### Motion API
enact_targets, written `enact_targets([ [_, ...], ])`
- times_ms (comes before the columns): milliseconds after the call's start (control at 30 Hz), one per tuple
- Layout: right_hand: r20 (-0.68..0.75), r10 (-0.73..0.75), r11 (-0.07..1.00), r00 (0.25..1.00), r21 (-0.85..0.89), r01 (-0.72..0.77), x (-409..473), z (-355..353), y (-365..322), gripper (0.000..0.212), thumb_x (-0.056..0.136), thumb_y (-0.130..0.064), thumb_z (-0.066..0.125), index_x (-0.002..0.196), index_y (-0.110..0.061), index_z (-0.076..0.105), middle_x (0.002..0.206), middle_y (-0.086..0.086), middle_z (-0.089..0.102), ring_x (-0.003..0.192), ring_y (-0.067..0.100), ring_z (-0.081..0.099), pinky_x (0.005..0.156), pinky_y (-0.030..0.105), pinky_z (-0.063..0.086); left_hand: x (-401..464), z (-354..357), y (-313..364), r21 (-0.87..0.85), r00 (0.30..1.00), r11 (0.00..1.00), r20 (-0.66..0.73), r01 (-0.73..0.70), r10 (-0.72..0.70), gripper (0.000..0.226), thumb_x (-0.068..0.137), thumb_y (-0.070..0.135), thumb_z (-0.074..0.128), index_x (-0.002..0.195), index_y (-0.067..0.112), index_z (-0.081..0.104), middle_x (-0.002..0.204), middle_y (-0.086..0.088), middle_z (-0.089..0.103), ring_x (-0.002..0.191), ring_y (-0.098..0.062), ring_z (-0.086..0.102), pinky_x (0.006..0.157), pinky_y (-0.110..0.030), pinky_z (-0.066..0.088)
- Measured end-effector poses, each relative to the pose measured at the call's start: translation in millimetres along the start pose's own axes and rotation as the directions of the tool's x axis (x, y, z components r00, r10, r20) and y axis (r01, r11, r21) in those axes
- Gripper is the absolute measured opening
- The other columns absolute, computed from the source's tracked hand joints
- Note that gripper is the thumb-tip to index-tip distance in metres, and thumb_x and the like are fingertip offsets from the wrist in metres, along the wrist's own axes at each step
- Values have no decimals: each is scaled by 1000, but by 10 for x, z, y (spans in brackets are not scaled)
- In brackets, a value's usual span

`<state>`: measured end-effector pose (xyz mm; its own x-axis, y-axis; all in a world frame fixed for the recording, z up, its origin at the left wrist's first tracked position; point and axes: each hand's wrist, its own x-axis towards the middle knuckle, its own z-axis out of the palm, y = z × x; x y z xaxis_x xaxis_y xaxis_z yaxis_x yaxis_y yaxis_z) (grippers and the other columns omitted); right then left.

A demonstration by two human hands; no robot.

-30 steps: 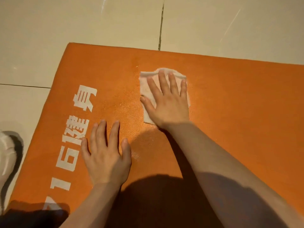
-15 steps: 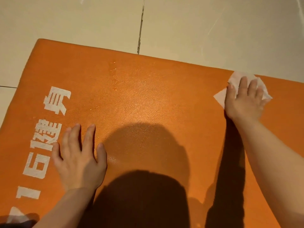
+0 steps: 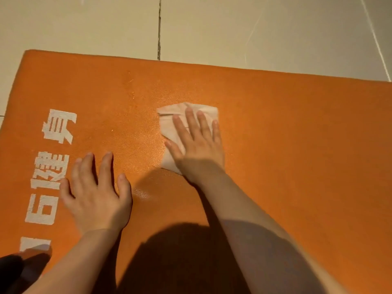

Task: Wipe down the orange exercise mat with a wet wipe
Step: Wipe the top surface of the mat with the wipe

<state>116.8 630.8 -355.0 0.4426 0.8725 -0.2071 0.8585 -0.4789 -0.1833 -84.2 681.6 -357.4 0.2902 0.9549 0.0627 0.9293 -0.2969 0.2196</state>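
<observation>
Orange exercise mat (image 3: 286,145) lies flat on the tiled floor (image 3: 254,28), its far edge running across the view and its far-left corner showing at upper left; the long axis runs left to right, out of view on the right. White printed characters (image 3: 53,162) run in a column along its left end. The wet wipe (image 3: 169,124) lies folded, roughly rectangular, on the middle of the mat, nearer the far edge than the near one, with its longer side pointing away from the person. The right hand (image 3: 197,145) lies flat on top of it, fingers straight and slightly spread, pressing it to the mat; the wipe sticks out beyond the fingertips and to the left of the thumb. The left hand (image 3: 95,192) rests open, palm down, on the bare mat nearer the person and to the left, just beside the print, apart from the wipe. A damp sheen shows on the mat between the two hands. Pale floor tiles with a dark grout line (image 3: 159,28) lie beyond the far edge. The person's shadow falls across the near part.
</observation>
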Motion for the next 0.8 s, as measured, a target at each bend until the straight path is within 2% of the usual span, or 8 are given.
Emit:
enact_targets([
  [100, -52, 356, 930, 933, -78, -359, -150, -155, 855, 73, 94, -64, 1, 157, -28, 4, 164, 5, -7, 151, 28, -5, 120, 50, -6, -5, -1, -2, -27, 1000, 1000, -1, -9, 9, 57, 92, 42, 32, 143, 20, 47, 152, -12, 34, 146, -28, 22, 114, -55, 14],
  [200, -23, 654, 756, 756, 46, -653, -644, -264, 1484, 68, 100, -60, 13, 158, -25, 5, 165, 7, -3, 151, 30, -3, 120, 52, -2, -12, -5, -8, -25, 1000, 999, 1, -28, 28, 57, 92, 41, 33, 143, 19, 47, 152, -13, 34, 146, -28, 22, 114, -56, 14],
  [267, -14, 752, 656, 659, 117, -746, -956, -242, 1570, 69, 100, -60, 14, 158, -25, 6, 165, 8, -4, 151, 30, -5, 120, 54, -3, -16, -4, -5, -20, 999, 999, -6, -46, 46, 58, 92, 42, 32, 143, 18, 46, 151, -14, 35, 145, -30, 23, 114, -57, 15],
  [333, -28, 772, 632, 636, 150, -760, -1068, -151, 1401, 68, 101, -58, 14, 158, -23, 4, 165, 10, -6, 150, 32, -7, 118, 58, -5, -38, -2, -3, -11, 999, 999, -8, -52, 52, 58, 92, 42, 32, 143, 19, 46, 151, -14, 35, 144, -31, 25, 114, -58, 16],
  [433, -58, 650, 759, 758, 107, -643, -942, -26, 811, 66, 101, -56, 17, 158, -26, 1, 164, 11, -8, 150, 36, -9, 116, 63, -6, -45, -1, -12, -14, 998, 998, -9, -58, 58, 56, 94, 43, 31, 144, 21, 43, 152, -13, 34, 145, -30, 24, 115, -58, 14],
  [567, -34, 228, 974, 973, 8, -228, -864, 242, -296, 62, 100, -57, 12, 157, -33, 3, 164, 6, -9, 149, 35, -13, 114, 61, -14, -23, 14, -25, -21, 998, 998, 6, -61, 61, 55, 95, 43, 30, 145, 23, 40, 154, -11, 31, 147, -28, 19, 116, -58, 13],
  [700, -17, 42, 999, 999, 30, -41, -1141, 324, -604, 62, 97, -58, 14, 155, -35, 20, 165, 2, 8, 152, 27, 2, 119, 52, -7, -31, 13, -49, -39, 997, 997, 14, -70, 70, 53, 97, 41, 32, 146, 22, 39, 154, -12, 30, 147, -29, 19, 116, -59, 12],
  [800, -51, 249, 968, 967, 48, -247, -1359, 312, -15, 71, 91, -66, 4, 156, -36, 10, 164, -1, -3, 152, 22, -5, 120, 44, -11, -32, 7, -81, -33, 997, 997, 32, -71, 72, 51, 98, 40, 32, 146, 23, 38, 155, -13, 29, 147, -30, 18, 116, -58, 10],
])
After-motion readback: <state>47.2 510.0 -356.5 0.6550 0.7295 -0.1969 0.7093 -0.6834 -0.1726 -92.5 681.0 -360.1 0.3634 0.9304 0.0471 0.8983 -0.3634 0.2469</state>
